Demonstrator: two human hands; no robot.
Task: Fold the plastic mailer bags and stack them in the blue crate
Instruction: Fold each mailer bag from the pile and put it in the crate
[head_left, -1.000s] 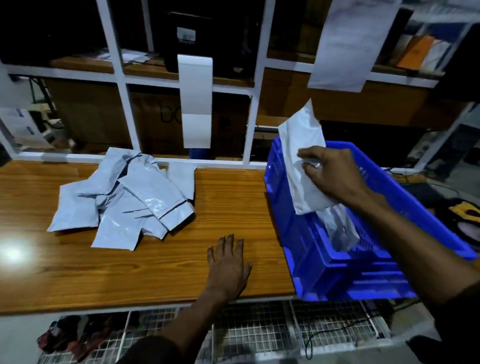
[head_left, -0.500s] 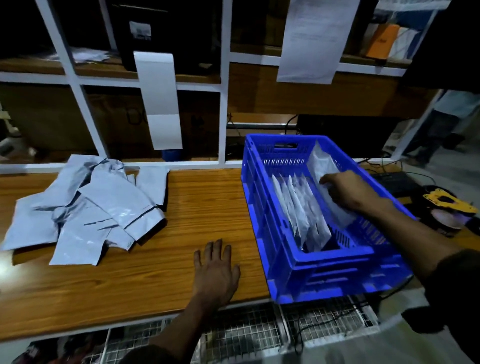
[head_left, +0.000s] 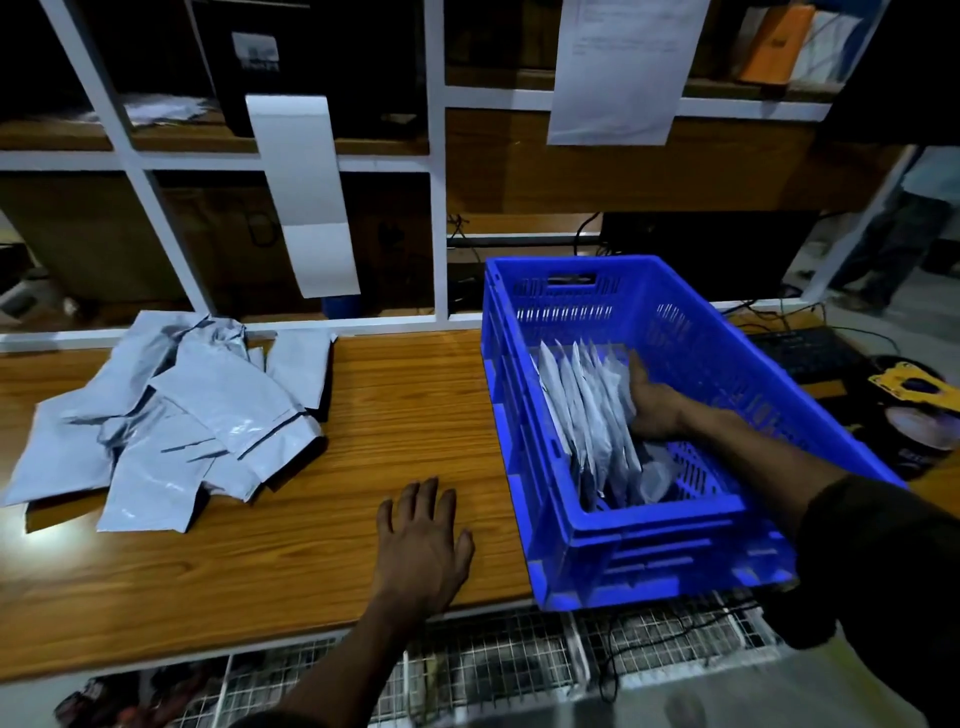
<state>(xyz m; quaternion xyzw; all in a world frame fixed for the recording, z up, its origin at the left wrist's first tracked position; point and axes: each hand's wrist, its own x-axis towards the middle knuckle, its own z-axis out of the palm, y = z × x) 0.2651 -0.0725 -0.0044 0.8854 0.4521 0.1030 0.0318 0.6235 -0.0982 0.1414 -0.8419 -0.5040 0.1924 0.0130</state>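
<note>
No text legible anywhere. Printed sheet hanging from the shelf frame at 1 o'clock carries faint lines of type, too blurred to read. White label on the dark unit at 11 o'clock shows dark marks, possibly a barcode, unreadable. Orange item on the shelf at 2 o'clock has a smudge of print, not decipherable. Yellow tool at 3 o'clock: no marking made out.
</note>
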